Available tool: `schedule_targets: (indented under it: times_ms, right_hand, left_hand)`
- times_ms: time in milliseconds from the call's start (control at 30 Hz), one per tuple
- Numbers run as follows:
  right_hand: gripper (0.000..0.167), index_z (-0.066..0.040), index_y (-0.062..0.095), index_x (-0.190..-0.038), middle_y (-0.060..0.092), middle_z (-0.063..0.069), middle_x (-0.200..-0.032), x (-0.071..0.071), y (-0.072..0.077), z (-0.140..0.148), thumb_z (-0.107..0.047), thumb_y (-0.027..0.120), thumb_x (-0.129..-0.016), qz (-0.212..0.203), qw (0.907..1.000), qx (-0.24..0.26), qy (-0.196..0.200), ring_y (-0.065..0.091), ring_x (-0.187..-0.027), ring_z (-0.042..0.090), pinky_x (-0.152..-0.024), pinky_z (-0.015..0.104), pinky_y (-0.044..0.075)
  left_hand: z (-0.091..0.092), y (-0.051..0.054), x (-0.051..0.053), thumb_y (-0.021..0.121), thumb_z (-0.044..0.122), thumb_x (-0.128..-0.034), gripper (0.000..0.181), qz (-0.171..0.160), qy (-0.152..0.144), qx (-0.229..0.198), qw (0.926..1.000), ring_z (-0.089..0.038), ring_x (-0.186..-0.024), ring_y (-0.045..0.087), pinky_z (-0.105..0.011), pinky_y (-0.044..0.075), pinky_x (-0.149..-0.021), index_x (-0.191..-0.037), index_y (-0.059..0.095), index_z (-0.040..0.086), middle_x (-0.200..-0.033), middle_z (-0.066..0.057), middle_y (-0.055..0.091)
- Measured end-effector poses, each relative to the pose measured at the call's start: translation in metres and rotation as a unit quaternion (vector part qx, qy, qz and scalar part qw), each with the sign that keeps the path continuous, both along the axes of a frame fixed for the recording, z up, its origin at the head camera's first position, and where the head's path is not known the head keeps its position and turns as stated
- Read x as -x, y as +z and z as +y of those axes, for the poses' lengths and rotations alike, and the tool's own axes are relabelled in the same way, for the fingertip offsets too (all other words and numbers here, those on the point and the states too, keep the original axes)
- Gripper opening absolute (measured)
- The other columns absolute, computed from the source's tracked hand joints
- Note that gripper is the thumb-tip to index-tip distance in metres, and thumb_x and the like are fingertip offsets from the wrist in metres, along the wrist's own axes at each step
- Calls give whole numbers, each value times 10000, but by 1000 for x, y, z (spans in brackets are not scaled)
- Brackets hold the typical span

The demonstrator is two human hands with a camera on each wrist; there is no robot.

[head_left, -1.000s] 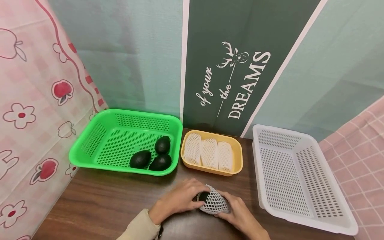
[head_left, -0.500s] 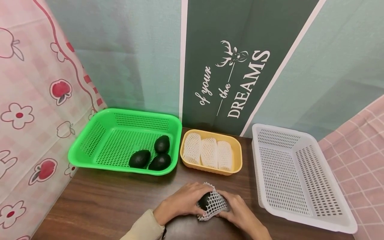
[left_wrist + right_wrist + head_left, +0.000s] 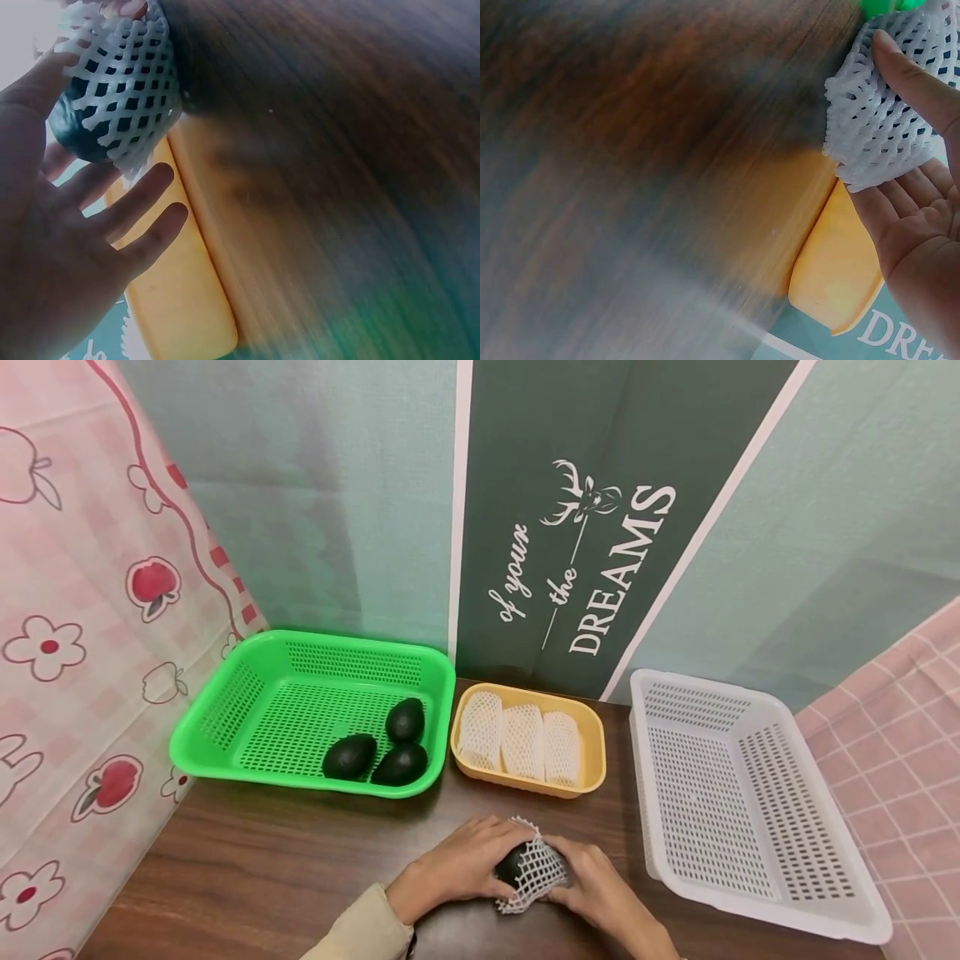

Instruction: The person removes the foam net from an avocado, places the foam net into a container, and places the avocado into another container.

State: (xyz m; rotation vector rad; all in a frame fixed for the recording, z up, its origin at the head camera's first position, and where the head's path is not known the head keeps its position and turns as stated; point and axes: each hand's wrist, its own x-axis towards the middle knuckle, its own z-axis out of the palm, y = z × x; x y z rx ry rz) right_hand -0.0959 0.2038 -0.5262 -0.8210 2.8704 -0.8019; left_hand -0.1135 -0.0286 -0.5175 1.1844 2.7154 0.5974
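Over the front middle of the table, both hands hold one dark avocado (image 3: 509,866) partly covered by a white foam net sleeve (image 3: 542,868). My left hand (image 3: 467,862) grips the avocado's bare end, thumb below and fingers above. On the other side, my right hand (image 3: 596,885) holds the netted end between thumb and fingers. In the left wrist view the dark avocado (image 3: 79,127) sticks out of the net, and the lower fingers are spread apart. The right wrist view has the thumb lying on the net sleeve (image 3: 877,127), with fingers beneath.
A green basket (image 3: 225,768) at left holds three avocados (image 3: 350,757). A yellow tray (image 3: 592,760) behind the hands contains three rolled white net sleeves (image 3: 522,742). To the right stands a white basket (image 3: 765,910). Curtains hang behind and at both sides.
The net's open edge has spread wider, and the left hand has moved slightly right, wrapping further round the avocado. Over the last half second almost nothing differs.
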Motion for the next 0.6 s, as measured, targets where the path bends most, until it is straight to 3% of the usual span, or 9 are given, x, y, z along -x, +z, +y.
schedule_targets:
  times_ms: [367, 467, 600]
  right_hand:
    - [557, -70, 682, -1152, 754, 34, -1066, 3, -2, 1, -210, 902, -660, 260, 9994, 231, 90, 690, -962, 99, -798, 288, 570]
    - [494, -97, 695, -1111, 759, 12, -1033, 4, -3, 3, -192, 894, -670, 294, 9990, 337, 60, 682, -936, 67, -772, 265, 561]
    - [350, -158, 715, -972, 766, -45, -914, 4, -4, 5, -98, 883, -671, 682, 9966, 469, -37, 677, -833, 16, -684, 196, 534]
  left_hand:
    - [-5, 2, 0, 789, 420, -802, 673, 213, 82, -116, 9997, -125, -1164, 570, -336, 460, -1008, -1398, 541, 232, -1382, 87, 603]
    - [-8, 5, 1, 785, 441, -801, 666, 253, 74, -230, 9994, -121, -1146, 574, -330, 462, -1002, -1390, 555, 230, -1355, 85, 626]
    - [-13, 12, 3, 780, 480, -798, 672, 212, 100, -388, 9990, -126, -1159, 570, -342, 452, -1023, -1384, 562, 233, -1322, 80, 647]
